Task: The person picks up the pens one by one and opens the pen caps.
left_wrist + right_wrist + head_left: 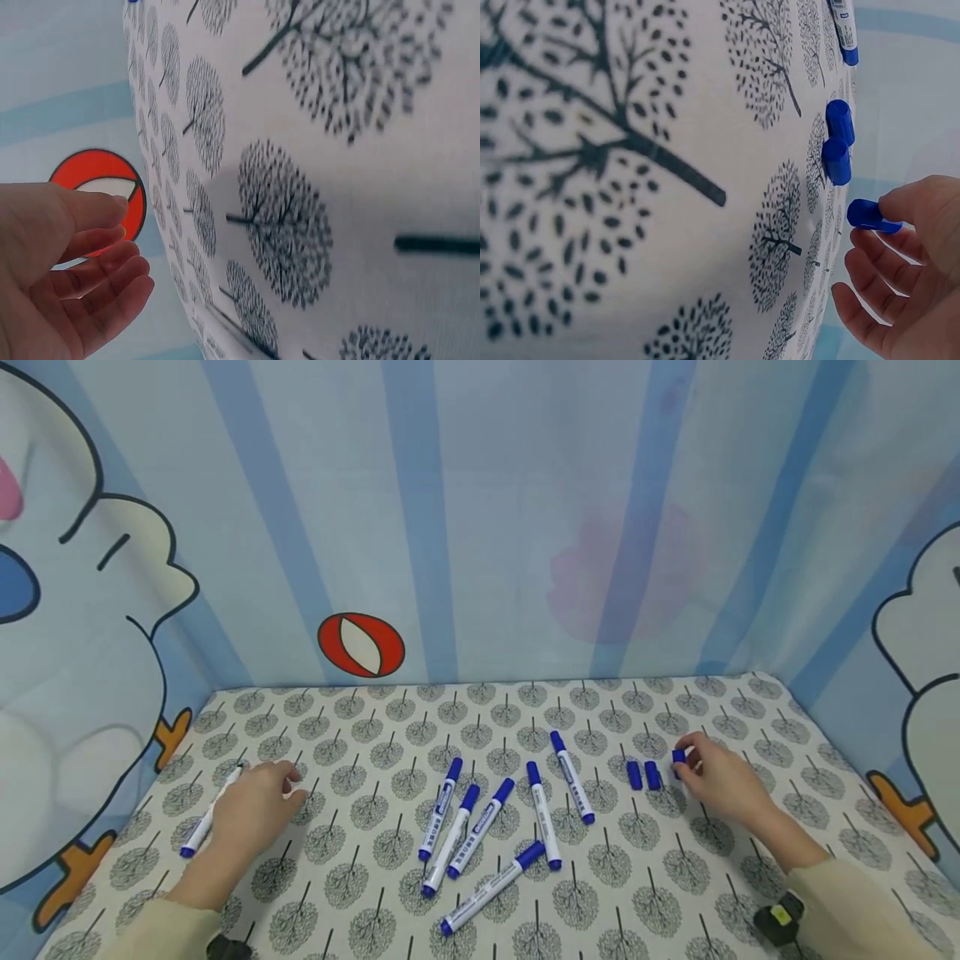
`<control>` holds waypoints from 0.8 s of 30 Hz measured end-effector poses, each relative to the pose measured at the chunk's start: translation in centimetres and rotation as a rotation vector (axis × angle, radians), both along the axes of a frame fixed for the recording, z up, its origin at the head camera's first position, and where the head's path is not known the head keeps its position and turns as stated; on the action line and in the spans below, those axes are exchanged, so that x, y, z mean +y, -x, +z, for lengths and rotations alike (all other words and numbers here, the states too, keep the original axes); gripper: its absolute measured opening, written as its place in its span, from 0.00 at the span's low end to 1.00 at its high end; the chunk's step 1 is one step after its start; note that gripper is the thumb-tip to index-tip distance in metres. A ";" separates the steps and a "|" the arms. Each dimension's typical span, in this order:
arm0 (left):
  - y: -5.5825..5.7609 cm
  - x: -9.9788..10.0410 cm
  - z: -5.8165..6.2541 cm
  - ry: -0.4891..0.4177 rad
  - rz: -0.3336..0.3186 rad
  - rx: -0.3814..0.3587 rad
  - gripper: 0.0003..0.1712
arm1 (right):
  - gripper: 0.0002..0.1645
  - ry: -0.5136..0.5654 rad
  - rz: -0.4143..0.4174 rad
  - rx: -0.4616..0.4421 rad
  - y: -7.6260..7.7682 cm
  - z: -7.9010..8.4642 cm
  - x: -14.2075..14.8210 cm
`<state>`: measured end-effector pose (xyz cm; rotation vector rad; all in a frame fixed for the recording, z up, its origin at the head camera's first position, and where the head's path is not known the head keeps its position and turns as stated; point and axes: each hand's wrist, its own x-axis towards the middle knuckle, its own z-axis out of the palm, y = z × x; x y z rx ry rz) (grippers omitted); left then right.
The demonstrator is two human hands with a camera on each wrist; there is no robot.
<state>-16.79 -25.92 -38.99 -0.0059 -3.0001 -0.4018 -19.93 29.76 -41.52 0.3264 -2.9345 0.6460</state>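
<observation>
Nearest, six capped markers (491,889) lie on the bench (405,927); then the left hand (255,802), fingers loosely bent and empty, by a capless-looking pen (201,831). Farther, the right hand (722,777) pinches a blue cap (678,757) near two loose caps (634,775): lining up caps, I'd guess, wanting a gentle release next.

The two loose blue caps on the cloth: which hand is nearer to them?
Right. The right hand is close beside the two caps, to their right, pinching another cap; the left hand is well off to their left, beyond most of the markers.
</observation>
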 end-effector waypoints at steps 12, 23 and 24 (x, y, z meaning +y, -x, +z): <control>0.3 3.0 -0.6 0.032 -0.119 0.108 0.11 | 0.17 0.006 -0.016 -0.084 0.4 -0.5 -0.1; 0.5 5.6 -1.2 0.035 -0.210 0.118 0.11 | 0.17 -0.036 -0.025 -0.142 0.7 -0.9 -0.6; 0.4 5.8 -1.1 0.029 -0.209 0.105 0.11 | 0.17 -0.039 -0.027 -0.148 0.7 -0.9 -0.6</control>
